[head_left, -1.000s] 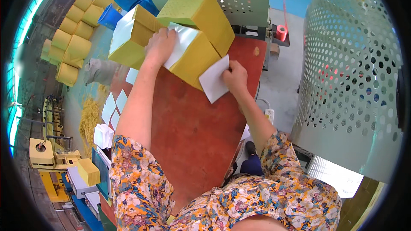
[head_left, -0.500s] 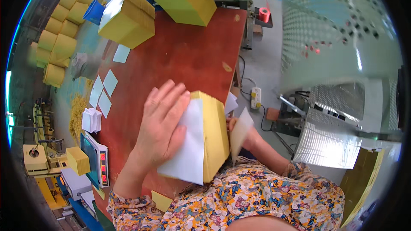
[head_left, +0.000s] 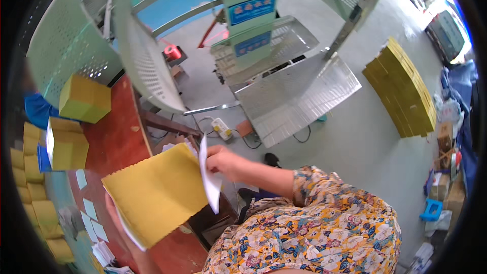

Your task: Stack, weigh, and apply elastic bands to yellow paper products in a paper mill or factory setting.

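Note:
A thick block of yellow paper (head_left: pixel 154 190) with rough edges is tilted above the near edge of the red-brown table (head_left: pixel 119 114). Its broad yellow face is turned toward me. My left hand (head_left: pixel 114 216) supports the block from the left, mostly hidden behind it. Along that side runs the edge of a white sheet (head_left: pixel 133 236). On the right, my right hand (head_left: pixel 221 162) is closed on another white sheet (head_left: pixel 207 177), which stands upright and slightly bent beside the block's right edge. The fingertips behind this sheet are partly covered.
Two yellow paper blocks (head_left: pixel 84 99) stand at the table's far left. Pale cards (head_left: pixel 90 209) lie along its left side. A metal tray (head_left: pixel 299 99) juts from a green machine ahead. A power strip (head_left: pixel 221 128) and yellow stack (head_left: pixel 398 91) rest on the floor.
My view has swung to the right. The block has tipped so its yellow face shows, and my left hand has gone mostly behind it. The right hand's white sheet now stands along the block's right edge.

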